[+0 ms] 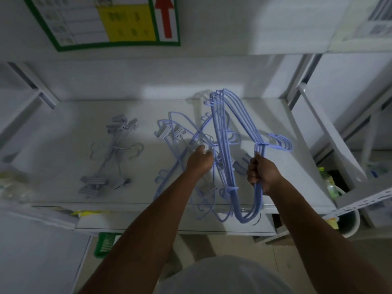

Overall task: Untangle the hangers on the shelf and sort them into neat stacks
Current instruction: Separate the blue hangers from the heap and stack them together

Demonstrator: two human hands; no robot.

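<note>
A bundle of several blue hangers (230, 132) stands on edge over the white shelf (63, 145), their hooks fanned out to the right. My right hand (262, 174) grips the bundle by its shoulder bars. More blue hangers (176, 143) lie tangled on the shelf just left of the bundle. My left hand (200, 159) reaches into that tangle and pinches a wire there. A small pile of grey clip hangers (112, 153) lies on the left part of the shelf. White hangers (199, 100) show behind the bundle.
A poster with a red arrow (118, 20) hangs on the back wall. Shelf uprights (297, 81) frame the right side, with bottles (328, 181) below. A green crate (105, 244) sits under the shelf, and plastic bags (12, 183) lie at the left edge.
</note>
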